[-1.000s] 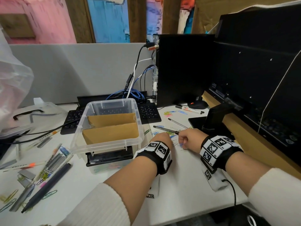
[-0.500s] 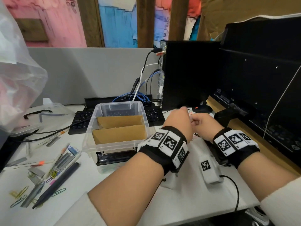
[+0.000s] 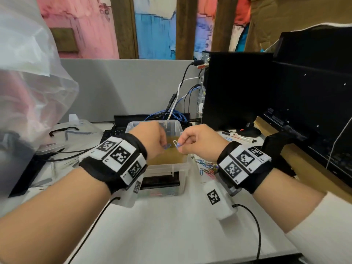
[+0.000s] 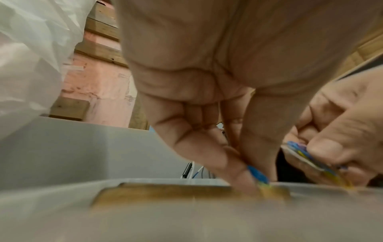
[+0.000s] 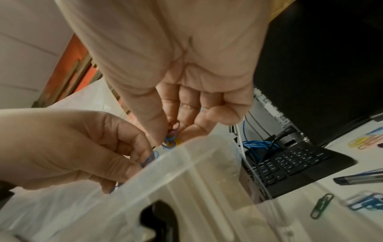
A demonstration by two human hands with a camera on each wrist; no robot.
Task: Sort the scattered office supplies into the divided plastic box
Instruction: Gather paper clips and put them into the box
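Both hands have risen from the desk's right side to hover over the plastic box [image 3: 179,169]. Left hand [image 3: 147,139] pinches one blue paper clip [image 3: 167,146] between thumb and fingertips; right hand [image 3: 200,141] pinches a bunch of coloured clips [image 3: 176,144], too tangled to count. More loose clips [image 3: 206,165] lie right of the box. No writing is legible.

Both forearms reach forward side by side, marker bands strapped round each wrist, as the left hand [image 3: 150,139] and the right hand [image 3: 198,141] hover close together with knuckles up, fingers curled and thumb and fingertips [image 5: 145,153] of each pinched on small coloured clips
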